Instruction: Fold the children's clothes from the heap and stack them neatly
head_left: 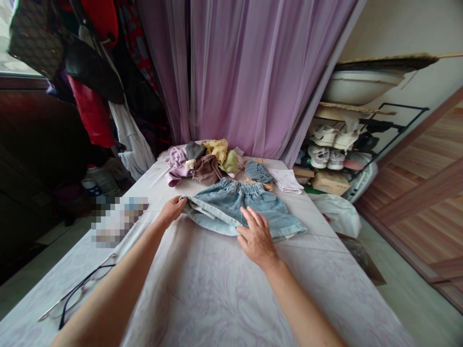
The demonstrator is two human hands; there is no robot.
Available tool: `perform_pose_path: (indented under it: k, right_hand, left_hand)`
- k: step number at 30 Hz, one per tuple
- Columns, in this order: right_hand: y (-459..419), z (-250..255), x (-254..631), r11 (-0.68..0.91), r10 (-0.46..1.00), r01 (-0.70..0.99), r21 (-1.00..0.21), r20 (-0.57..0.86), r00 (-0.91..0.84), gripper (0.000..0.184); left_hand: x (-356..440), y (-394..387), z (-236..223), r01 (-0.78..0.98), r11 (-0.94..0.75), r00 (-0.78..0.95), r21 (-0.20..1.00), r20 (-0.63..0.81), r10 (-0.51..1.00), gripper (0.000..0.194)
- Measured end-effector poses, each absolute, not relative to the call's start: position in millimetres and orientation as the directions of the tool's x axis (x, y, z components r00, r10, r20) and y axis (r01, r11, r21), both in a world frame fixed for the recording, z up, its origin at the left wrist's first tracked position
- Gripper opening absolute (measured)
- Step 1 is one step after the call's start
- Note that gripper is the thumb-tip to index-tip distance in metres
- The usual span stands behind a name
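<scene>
- Head view: the shorts (pixel 267 209) lie on the sheet (pixel 217 289), waistband (pixel 240 187) away from the person, leg openings towards them
- Left hand (pixel 172 212): thumb and fingers pinch the outer corner of one hem (pixel 213 212), lifted so that the opening gapes; a weak pinch could let the corner drop and fold under
- Right hand (pixel 256 238): fingers fanned over the front, near the middle, the lowest fingertips at the hem; I cannot tell whether they grip or only rest there
- If that right hand only rests, a pull from the left could drag the shorts askew, since nothing else seems to pin them
- Elastic gathers the waistband, so the denim could draw back into creases after being smoothed
- The heap (pixel 208 166) sits just behind the waistband, with the grey piece (pixel 257 172) and the white piece (pixel 287 180) to the right; a push away from the person could run the shorts into them and mix them up
- Sheet looks loose and creased near the hem; pressing hard could make it slide along with the denim
- Glasses (pixel 83 284) lie unfolded beside the left forearm (pixel 123 270); a wide sweep of that arm could knock or bend them
</scene>
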State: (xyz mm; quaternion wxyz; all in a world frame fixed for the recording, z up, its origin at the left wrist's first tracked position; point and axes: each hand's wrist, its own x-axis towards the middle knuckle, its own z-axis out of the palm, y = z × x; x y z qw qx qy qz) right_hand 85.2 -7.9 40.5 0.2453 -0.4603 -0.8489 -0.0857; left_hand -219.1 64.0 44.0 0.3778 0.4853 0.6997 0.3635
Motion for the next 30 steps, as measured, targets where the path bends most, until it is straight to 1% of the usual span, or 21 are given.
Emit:
perform_pose_path:
  k: [2, 3, 5, 7, 9, 10, 13, 15, 16, 18, 21, 23, 25, 27, 28, 30]
  right_hand:
    - [-13.8, 45.5, 95.1, 0.635, 0.681, 0.769, -0.071, 0.521, -0.514, 0.015]
    - [-17.6, 44.9, 99.4, 0.662, 0.662, 0.747, -0.066, 0.518, -0.541, 0.015]
    - [-25.2, 37.3, 105.0, 0.695, 0.648, 0.716, -0.059, 0.484, -0.589, 0.014]
    - [-30.9, 24.0, 105.5, 0.705, 0.651, 0.706, -0.067, 0.454, -0.608, 0.012]
    - [-33.6, 10.6, 102.2, 0.718, 0.641, 0.691, -0.086, 0.468, -0.608, 0.013]
    - [-34.0, 5.4, 99.9, 0.728, 0.628, 0.678, -0.096, 0.491, -0.604, 0.015]
    - [-33.8, -1.1, 93.2, 0.755, 0.587, 0.646, -0.115, 0.558, -0.587, 0.024]
    - [-34.4, 0.9, 90.4, 0.746, 0.596, 0.653, -0.130, 0.569, -0.567, 0.029]
    - [-35.1, 2.9, 89.6, 0.741, 0.605, 0.656, -0.143, 0.566, -0.560, 0.030]
    - [-36.1, 7.2, 89.5, 0.742, 0.622, 0.643, -0.189, 0.549, -0.558, 0.024]
    - [-32.6, 12.8, 94.2, 0.747, 0.642, 0.600, -0.284, 0.540, -0.544, 0.017]
    - [-23.4, 16.5, 99.8, 0.712, 0.676, 0.618, -0.334, 0.563, -0.475, 0.018]
    - [-7.4, 22.1, 105.3, 0.639, 0.725, 0.671, -0.375, 0.586, -0.363, 0.023]
    - [15.1, 31.2, 108.0, 0.551, 0.778, 0.726, -0.411, 0.567, -0.270, 0.026]
    - [28.3, 37.0, 107.7, 0.509, 0.806, 0.750, -0.423, 0.541, -0.242, 0.026]
    - [57.7, 49.5, 103.0, 0.431, 0.859, 0.797, -0.424, 0.464, -0.218, 0.025]
  left_hand:
    - [-227.9, 60.5, 47.2, 0.501, 0.180, -0.197, 0.846, -0.091, 0.976, 0.042]
    - [-232.5, 58.0, 47.2, 0.572, 0.128, -0.165, 0.810, -0.039, 0.985, 0.041]
    - [-239.9, 52.7, 43.9, 0.726, 0.049, -0.099, 0.686, 0.034, 0.995, 0.040]
    - [-243.6, 47.9, 37.5, 0.840, 0.047, -0.087, 0.541, 0.048, 0.995, 0.040]
    - [-243.8, 44.5, 30.9, 0.901, 0.069, -0.100, 0.427, 0.049, 0.994, 0.043]
    - [-242.9, 43.5, 28.2, 0.918, 0.065, -0.097, 0.390, 0.064, 0.993, 0.044]
    - [-239.7, 42.6, 22.6, 0.946, -0.023, -0.024, 0.323, 0.139, 0.990, 0.049]
    - [-239.2, 43.4, 20.3, 0.955, -0.083, 0.041, 0.284, 0.151, 0.988, 0.051]
    - [-239.8, 44.2, 19.6, 0.958, -0.097, 0.061, 0.268, 0.140, 0.988, 0.051]
    - [-242.7, 46.9, 20.7, 0.961, -0.105, 0.084, 0.257, 0.090, 0.992, 0.053]
    - [-248.0, 52.8, 31.6, 0.949, -0.128, 0.144, 0.287, -0.035, 0.989, 0.054]
    - [-247.8, 56.8, 43.8, 0.945, -0.114, 0.145, 0.306, -0.079, 0.986, 0.051]
    - [-241.5, 59.8, 54.6, 0.948, -0.063, 0.082, 0.311, -0.046, 0.996, 0.044]
    - [-229.1, 61.5, 58.5, 0.946, -0.045, 0.038, 0.320, 0.028, 0.999, 0.038]
    - [-221.5, 61.8, 56.8, 0.941, -0.078, 0.058, 0.330, 0.070, 0.996, 0.038]
    - [-206.5, 61.7, 46.8, 0.915, -0.209, 0.163, 0.345, 0.157, 0.974, 0.038]
